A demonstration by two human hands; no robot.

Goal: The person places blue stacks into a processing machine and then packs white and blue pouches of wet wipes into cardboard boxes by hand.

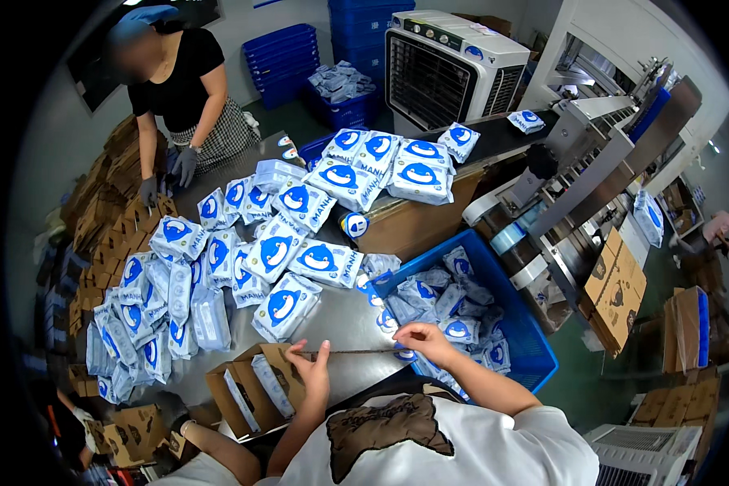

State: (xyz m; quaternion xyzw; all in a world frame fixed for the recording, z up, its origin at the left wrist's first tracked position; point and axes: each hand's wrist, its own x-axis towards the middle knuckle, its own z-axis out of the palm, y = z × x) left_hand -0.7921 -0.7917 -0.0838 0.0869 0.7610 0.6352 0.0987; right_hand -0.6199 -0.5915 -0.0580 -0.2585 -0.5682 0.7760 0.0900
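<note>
Between my two hands stretches a thin brown strip point(356, 352), which looks like a flat cardboard sheet seen edge-on. My left hand point(312, 368) pinches its left end, and my right hand point(429, 342) grips its right end. Just left of my left hand, an open brown carton point(227, 387) stands on the metal table point(332, 316) with white packs point(274, 385) upright inside. Beyond my hands lies a heap of white-and-blue soft packs point(285, 308). Under my right forearm is a blue basket point(535, 348) full of similar packs.
Across the table, a gloved co-worker point(182, 89) stands by rows of brown cartons point(130, 235). Another person's arm point(223, 454) reaches in at lower left, near an open carton point(134, 433). At right stands a machine point(575, 186) with a conveyor point(494, 142); an air cooler point(437, 73) is behind.
</note>
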